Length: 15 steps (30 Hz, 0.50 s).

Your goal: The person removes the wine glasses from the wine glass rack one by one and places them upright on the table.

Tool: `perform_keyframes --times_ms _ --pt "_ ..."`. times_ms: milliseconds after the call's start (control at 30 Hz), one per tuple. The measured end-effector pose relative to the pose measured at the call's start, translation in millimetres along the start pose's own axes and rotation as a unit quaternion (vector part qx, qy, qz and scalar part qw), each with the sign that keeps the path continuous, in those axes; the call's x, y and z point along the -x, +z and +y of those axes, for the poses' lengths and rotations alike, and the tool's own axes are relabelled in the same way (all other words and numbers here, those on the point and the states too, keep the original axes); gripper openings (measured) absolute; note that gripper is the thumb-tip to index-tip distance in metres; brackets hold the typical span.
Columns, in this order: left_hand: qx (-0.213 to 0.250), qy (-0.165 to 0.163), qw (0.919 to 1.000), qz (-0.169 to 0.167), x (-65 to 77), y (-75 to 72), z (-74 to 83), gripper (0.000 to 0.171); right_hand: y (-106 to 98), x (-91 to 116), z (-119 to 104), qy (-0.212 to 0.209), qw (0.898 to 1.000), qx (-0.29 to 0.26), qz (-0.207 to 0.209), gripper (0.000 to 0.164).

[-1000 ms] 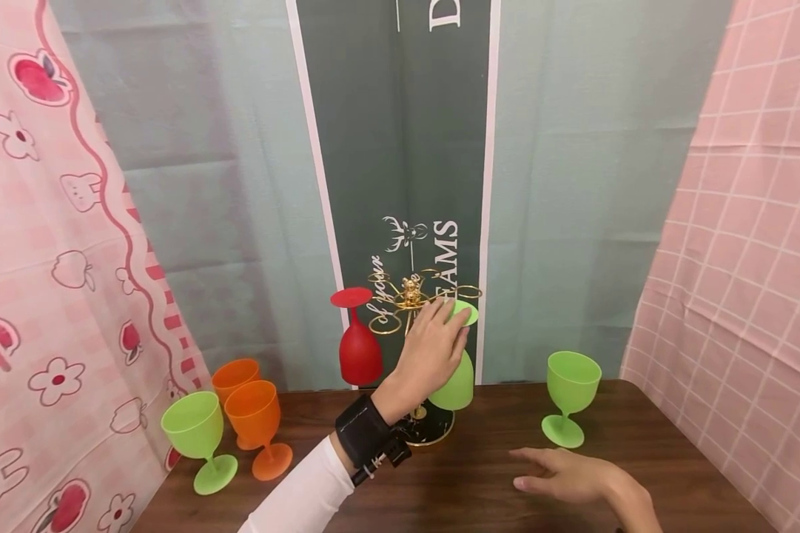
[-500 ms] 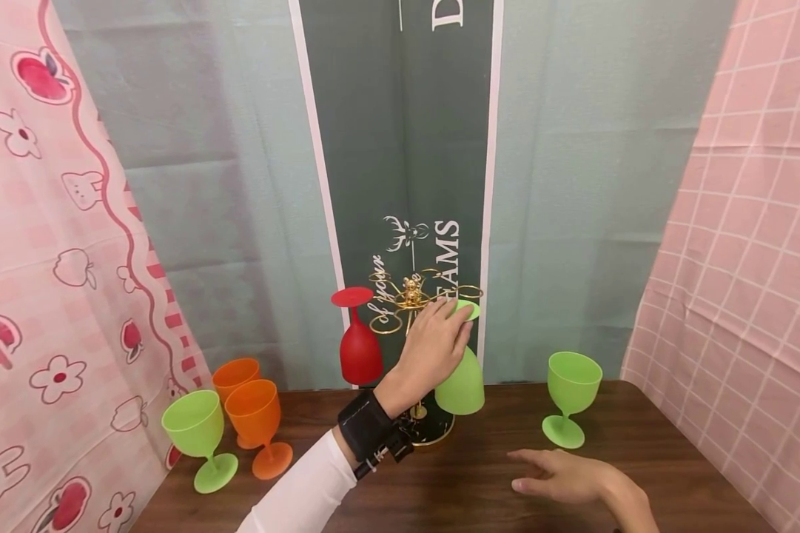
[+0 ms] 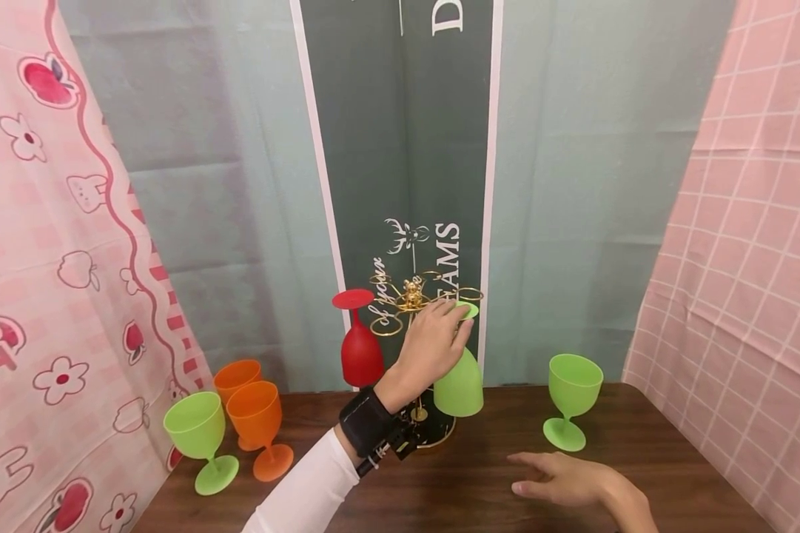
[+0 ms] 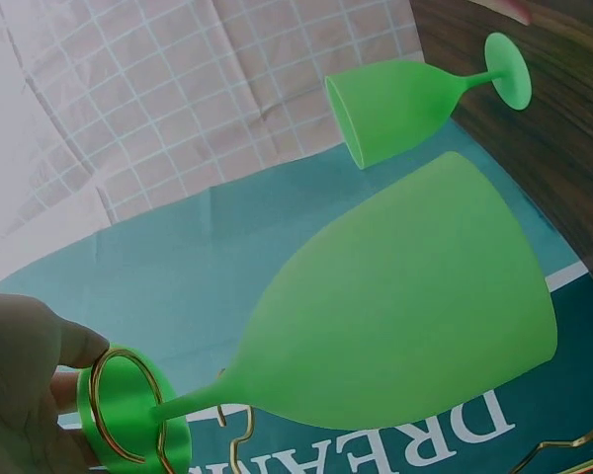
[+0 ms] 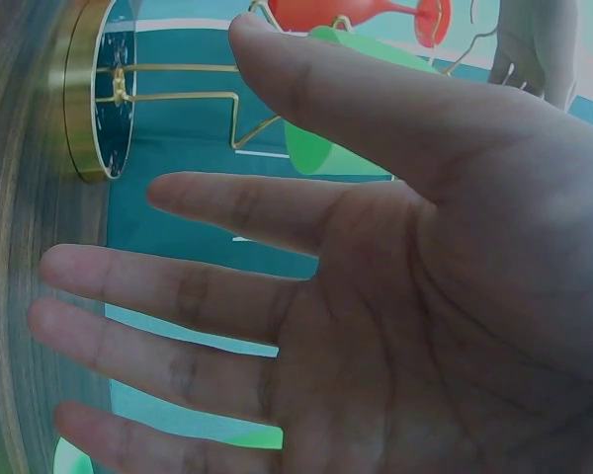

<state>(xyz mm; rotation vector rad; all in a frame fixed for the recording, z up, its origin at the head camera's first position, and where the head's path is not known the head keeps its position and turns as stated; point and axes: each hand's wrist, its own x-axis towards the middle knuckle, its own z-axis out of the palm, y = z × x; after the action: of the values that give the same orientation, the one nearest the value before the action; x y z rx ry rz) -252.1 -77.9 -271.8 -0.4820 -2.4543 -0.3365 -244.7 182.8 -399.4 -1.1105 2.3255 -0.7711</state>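
My left hand (image 3: 429,344) pinches the round foot of an upside-down green goblet (image 3: 459,385), its bowl hanging down beside a gold rack (image 3: 411,296). In the left wrist view, a gold wire ring (image 4: 101,395) lies at the goblet's foot (image 4: 128,415), around the stem's end. A red goblet (image 3: 362,355) hangs inverted on the rack's left side. Low over the table on the right, my right hand (image 3: 566,477) holds nothing; its fingers (image 5: 178,286) are spread and straight in the right wrist view. Behind it stands an upright green goblet (image 3: 574,389).
Upright at the table's left are a green goblet (image 3: 195,429) and two orange goblets, a front one (image 3: 254,414) and a rear one (image 3: 236,374). The rack's black base (image 3: 433,426) stands on the wooden table (image 3: 493,488). Curtains (image 3: 573,185) enclose the back and sides.
The held green goblet's bowl has swung a little to the right, away from the rack's pole. Both hands stay almost where they were.
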Motion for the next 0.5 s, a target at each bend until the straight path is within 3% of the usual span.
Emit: perform_keyframes --times_ms 500 --pt "-0.008 -0.014 0.9998 -0.007 6.7 -5.7 -1.1 0.039 1.5 -0.9 -1.2 0.002 1.0 0.005 0.001 0.057"
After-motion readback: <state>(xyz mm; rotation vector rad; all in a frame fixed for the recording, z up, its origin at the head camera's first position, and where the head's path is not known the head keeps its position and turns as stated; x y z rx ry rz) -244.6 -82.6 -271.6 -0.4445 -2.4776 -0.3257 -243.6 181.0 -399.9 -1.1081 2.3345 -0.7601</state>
